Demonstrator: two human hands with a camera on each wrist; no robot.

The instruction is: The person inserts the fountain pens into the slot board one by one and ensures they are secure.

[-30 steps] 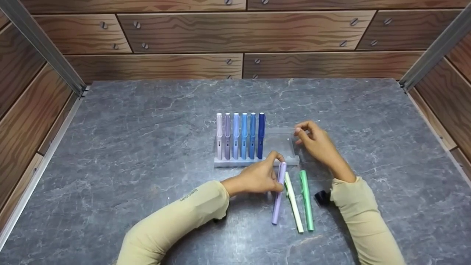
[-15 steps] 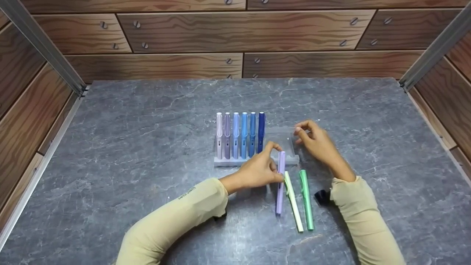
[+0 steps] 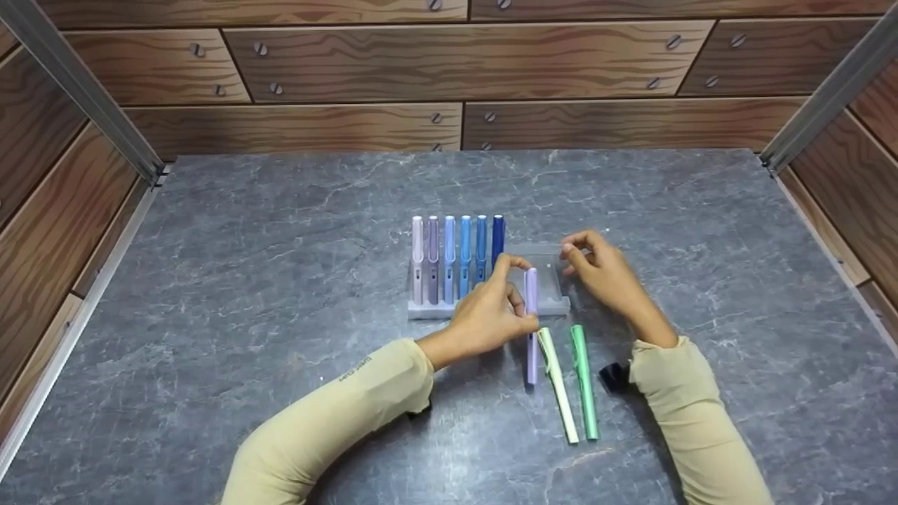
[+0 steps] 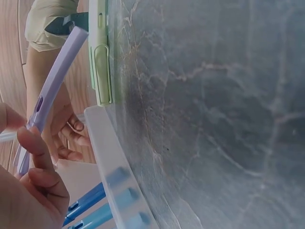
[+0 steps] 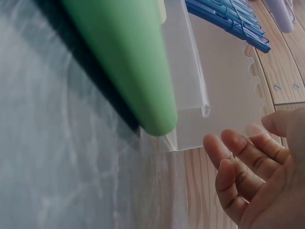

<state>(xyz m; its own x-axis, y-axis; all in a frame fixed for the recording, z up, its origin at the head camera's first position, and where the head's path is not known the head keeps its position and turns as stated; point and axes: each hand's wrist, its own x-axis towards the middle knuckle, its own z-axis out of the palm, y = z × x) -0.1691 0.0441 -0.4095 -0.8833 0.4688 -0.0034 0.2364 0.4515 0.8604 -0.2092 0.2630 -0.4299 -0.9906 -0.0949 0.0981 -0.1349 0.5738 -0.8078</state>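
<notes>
My left hand (image 3: 491, 315) pinches a lavender pen (image 3: 532, 293) between thumb and fingers, in front of the right part of a clear pen stand (image 3: 435, 310). In the left wrist view the pen (image 4: 56, 74) is held by its clip end, its other end slanting away. Several purple and blue pens stand in a row in the left part of the stand, the dark blue pen (image 3: 498, 235) rightmost. My right hand (image 3: 603, 277) holds the stand's right edge with thumb and fingertip, the other fingers loosely bent in the right wrist view.
A pale cream-green pen (image 3: 560, 389) and a green pen (image 3: 586, 386) lie side by side on the grey marbled table (image 3: 280, 238), in front of the stand. A black piece (image 3: 614, 377) sits by the right sleeve. Wood-patterned walls (image 3: 456, 63) surround the table.
My left hand has lifted the lavender pen away from me, from beside the pale pen toward the stand, and the pen has turned more upright. The right hand stays in place.
</notes>
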